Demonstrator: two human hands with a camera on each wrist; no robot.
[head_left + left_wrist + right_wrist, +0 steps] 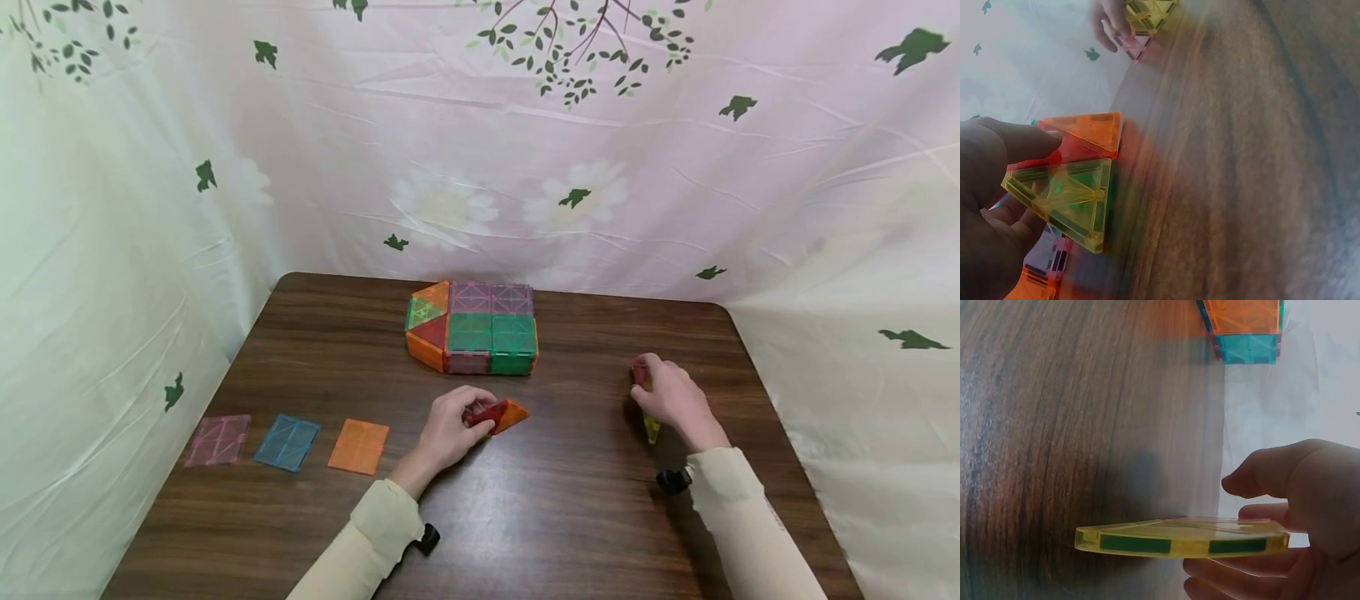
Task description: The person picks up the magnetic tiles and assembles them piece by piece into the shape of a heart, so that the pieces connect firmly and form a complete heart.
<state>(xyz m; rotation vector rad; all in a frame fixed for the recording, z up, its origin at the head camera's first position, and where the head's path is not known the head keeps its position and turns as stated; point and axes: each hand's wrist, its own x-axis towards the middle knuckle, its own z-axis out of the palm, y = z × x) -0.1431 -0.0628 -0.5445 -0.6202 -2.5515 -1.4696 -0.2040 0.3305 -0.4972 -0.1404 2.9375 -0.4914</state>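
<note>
My left hand (450,425) pinches a joined cluster of triangular magnetic tiles just above the middle of the table. Red, orange (513,414) and yellow (1075,197) faces show in it, meeting at angles. Over at the right side, my right hand (671,400) holds a yellow triangular tile (1182,544) together with a pink one (639,372). Seen edge-on in the right wrist view, the yellow tile has fingers on both sides, while the thumb stands apart from it. Fingers partly cover the pink tile.
A box-like magnetic-tile build (491,333) in purple, green, orange and red stands near the table's back edge, its pointed end leftward. Flat on the left lie a pink square tile (218,440), a blue one (287,442) and an orange one (358,447). Printed curtains surround the wooden table (570,517).
</note>
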